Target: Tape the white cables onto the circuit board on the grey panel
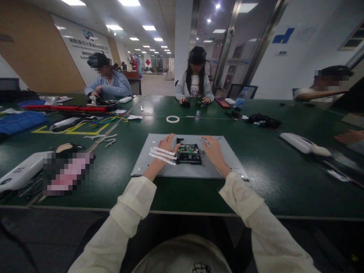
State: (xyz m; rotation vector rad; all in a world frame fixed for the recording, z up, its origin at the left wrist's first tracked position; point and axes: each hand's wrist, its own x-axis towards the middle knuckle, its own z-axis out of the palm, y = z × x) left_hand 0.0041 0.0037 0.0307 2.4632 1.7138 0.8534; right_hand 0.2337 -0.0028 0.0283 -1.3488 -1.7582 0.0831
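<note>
The black-framed circuit board (188, 152) is set between the two hands, near the middle of a grey panel (216, 170) laid on the green table (182, 195). Its left edge is met by the thumb of the left hand (165, 146), whose fingers are stretched out with the thumb held apart, nothing being clasped. White strips (162, 154) are draped across that hand's back. The right hand (212, 149) is placed just beyond the board's right side, its fingers bent and their tips brought close; whether anything is pinched there cannot be told.

At the left, a blue bin (24, 123) is placed on the table; its contents cannot be made out. A clear bottle (241, 96) with a blue label is stood upright on the far right. Beyond the panel, a white ring (173, 119) is laid flat.
</note>
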